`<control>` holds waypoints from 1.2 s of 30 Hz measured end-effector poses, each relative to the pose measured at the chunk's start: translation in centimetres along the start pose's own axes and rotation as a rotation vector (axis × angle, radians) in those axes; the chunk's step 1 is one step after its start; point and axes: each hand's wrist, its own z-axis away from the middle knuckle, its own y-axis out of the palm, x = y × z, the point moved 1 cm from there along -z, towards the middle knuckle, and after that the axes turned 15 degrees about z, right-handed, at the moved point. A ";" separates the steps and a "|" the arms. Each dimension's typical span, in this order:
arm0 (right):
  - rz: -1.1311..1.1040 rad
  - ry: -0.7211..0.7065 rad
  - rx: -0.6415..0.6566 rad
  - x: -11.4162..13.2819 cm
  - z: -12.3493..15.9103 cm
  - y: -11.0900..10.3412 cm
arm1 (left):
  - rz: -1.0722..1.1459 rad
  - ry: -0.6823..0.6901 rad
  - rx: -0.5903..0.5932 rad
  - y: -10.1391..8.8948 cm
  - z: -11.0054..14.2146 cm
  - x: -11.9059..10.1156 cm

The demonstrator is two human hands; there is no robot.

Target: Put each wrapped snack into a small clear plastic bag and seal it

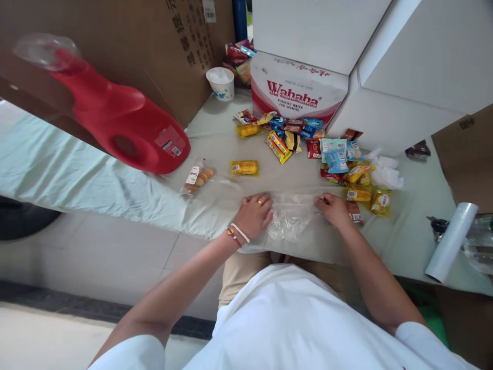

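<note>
A clear plastic bag point(290, 223) lies crumpled near the table's front edge, between my two hands. My left hand point(254, 215), with a ring and bracelets, is closed over the bag's left edge. Its fingertips are partly hidden. At the opposite side, my right hand point(333, 208) pinches the bag's right edge between thumb and fingers. Beyond the left hand lies a yellow-wrapped snack point(244, 168), and further left a packet of round biscuits point(198, 177). Just right of my right hand are several yellow snack packets point(358, 194) and a brown packet point(354, 213).
A red jug point(131, 123) leans at the left by a large cardboard box point(154, 51). A paper cup point(221, 84) and a Wahaha carton point(296, 87) stand behind mixed wrapped snacks point(278, 146). White boxes point(389, 113) rise behind; a plastic film roll point(451, 242) lies at right.
</note>
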 end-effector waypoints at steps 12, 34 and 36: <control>0.384 -0.612 -0.206 6.9 6.5 -4.7 | -0.204 -0.189 -0.129 0.8 -1.1 0.1; -0.418 -0.171 0.097 9.5 -9.0 5.7 | -0.120 -0.097 0.479 1.0 0.7 -5.1; -0.350 -0.215 0.095 9.5 -10.3 6.3 | -0.076 -0.160 0.414 0.6 0.4 -6.1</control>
